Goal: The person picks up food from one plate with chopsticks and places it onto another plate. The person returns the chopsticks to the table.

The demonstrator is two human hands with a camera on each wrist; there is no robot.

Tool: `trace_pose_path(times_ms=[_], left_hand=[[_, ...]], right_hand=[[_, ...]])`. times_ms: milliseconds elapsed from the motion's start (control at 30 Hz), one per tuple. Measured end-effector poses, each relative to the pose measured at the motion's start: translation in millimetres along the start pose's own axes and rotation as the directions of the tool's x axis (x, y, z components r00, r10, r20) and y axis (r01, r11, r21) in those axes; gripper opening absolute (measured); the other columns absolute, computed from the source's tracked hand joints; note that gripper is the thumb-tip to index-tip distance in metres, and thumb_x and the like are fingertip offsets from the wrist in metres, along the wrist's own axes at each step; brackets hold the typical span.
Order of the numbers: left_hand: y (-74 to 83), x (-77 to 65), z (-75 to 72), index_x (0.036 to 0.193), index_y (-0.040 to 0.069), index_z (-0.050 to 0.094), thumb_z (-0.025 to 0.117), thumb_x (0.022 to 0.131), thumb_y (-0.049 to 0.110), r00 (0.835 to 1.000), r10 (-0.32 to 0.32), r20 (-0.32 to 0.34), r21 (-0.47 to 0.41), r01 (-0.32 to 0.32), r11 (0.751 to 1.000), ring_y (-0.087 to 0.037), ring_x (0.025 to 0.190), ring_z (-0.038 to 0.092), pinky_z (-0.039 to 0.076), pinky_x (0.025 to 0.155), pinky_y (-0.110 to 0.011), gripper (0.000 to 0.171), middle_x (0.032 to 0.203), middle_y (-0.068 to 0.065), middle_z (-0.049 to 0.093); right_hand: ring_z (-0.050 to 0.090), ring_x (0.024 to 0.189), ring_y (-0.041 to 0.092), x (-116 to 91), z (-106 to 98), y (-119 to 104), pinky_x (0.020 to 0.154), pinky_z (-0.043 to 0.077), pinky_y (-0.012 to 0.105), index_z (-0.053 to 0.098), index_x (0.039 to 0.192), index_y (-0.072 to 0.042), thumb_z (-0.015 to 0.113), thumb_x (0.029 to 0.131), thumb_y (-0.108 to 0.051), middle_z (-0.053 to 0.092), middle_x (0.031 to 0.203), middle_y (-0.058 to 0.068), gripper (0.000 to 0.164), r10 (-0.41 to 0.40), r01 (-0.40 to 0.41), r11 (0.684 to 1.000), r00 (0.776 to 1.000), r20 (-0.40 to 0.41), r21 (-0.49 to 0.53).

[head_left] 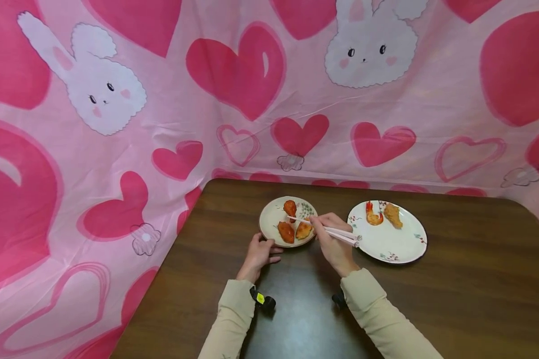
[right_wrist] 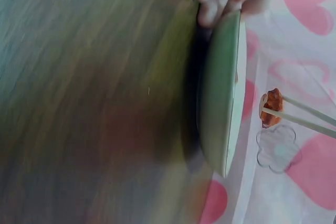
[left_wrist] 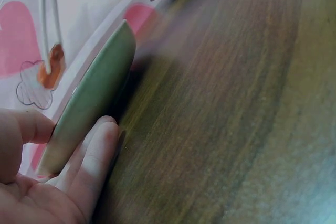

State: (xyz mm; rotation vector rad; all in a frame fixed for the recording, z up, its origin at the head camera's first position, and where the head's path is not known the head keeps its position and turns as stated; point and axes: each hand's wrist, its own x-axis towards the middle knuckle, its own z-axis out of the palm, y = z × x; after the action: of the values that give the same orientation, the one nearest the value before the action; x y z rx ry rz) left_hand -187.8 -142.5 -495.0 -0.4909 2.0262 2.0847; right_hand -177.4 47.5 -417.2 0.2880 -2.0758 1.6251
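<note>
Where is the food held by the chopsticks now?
In the right wrist view, the food is at the right, pinched by the chopsticks, above the smaller plate.

Small round plate (head_left: 270, 218) on the counter (head_left: 186, 289), cream inside with green leaf decoration toward the far right, smooth pale green outside; thumb of the left hand (head_left: 257, 255) at its near-left rim, fingers against the outer side below. Pair of slim pale chopsticks (head_left: 348, 240) in the right hand (head_left: 334, 253), slanting from butt ends at the right to tips over the plate. Glossy orange-red drumstick-shaped piece (head_left: 289, 206) between the tips, lifted clear above the rim, rounded end farther from the person, narrower end nearer.
</note>
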Motion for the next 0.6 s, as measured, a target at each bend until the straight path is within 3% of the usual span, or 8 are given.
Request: trace_pose_path(times_ms=[367, 533, 600], left_hand=[[7.0, -5.8, -0.4, 0.145, -0.002, 0.022, 0.045, 0.099, 0.012, 1.000, -0.003, 0.017, -0.008, 0.003, 1.000, -0.028, 0.095, 0.069, 0.061, 0.076, -0.038, 0.053, 0.121, -0.028, 0.060], [7.3, -4.9, -0.9, 0.146, -0.003, 0.021, 0.044, 0.099, 0.011, 1.000, -0.014, 0.020, -0.007, 0.015, 1.000, -0.031, 0.098, 0.068, 0.060, 0.078, -0.039, 0.055, 0.122, -0.029, 0.060], [1.4, 0.5, -1.3, 0.146, -0.002, 0.021, 0.045, 0.099, 0.012, 1.000, -0.012, 0.012, -0.009, 0.012, 1.000, -0.026, 0.094, 0.069, 0.061, 0.076, -0.038, 0.055, 0.122, -0.028, 0.059]], right_hand=[[0.051, 0.053, 0.000, 8.7, -34.7, 1.7, 0.048, 0.044, 0.010, 0.071, 0.076, 0.008, 0.068, 0.087, -0.005, 0.062, 0.069, 0.015, 0.017, -0.001, 0.001, 1.000, 0.998, -0.066, -0.013], [0.052, 0.052, -0.002, 11.8, -47.1, 22.6, 0.046, 0.043, 0.010, 0.073, 0.076, 0.003, 0.070, 0.086, -0.008, 0.063, 0.068, 0.015, 0.015, -0.045, 0.042, 0.999, 0.994, -0.100, -0.032], [0.052, 0.051, -0.002, 12.3, -51.4, 31.8, 0.046, 0.042, 0.010, 0.074, 0.076, 0.000, 0.071, 0.086, -0.010, 0.064, 0.067, 0.014, 0.014, -0.070, 0.066, 0.997, 0.991, -0.111, -0.040]])
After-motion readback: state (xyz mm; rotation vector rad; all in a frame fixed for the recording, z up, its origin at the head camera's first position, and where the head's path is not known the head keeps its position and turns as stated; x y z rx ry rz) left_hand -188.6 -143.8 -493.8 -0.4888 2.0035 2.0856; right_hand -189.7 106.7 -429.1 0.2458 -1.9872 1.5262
